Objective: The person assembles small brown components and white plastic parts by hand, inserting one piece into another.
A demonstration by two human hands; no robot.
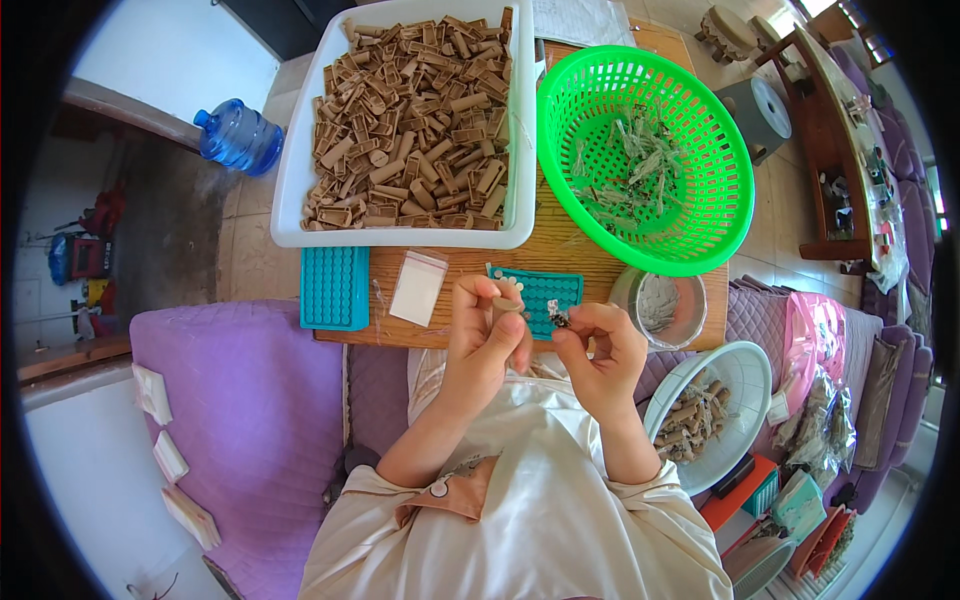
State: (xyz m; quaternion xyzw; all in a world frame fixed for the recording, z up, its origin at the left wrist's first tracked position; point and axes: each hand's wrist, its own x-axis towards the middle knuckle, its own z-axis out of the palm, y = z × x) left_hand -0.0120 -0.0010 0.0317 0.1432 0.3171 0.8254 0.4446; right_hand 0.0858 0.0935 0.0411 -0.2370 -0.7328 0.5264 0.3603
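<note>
Head cam: L hand (478, 335) closed on small tan rounded plastic-looking pc (507, 304), thumb + fingers; R hand (608, 345) pinching tiny black-and-silver part (558, 314); risk, IMO: tiny part slips, b/c tip-only hold, & drops toward teal dimpled rect. tray (565, 289); tan pc could also twist if L pinch is loose; posn: tan pc at L fingertips, partly hidden; tiny part juts left of R tips, facing tan pc, gap betw.
</note>
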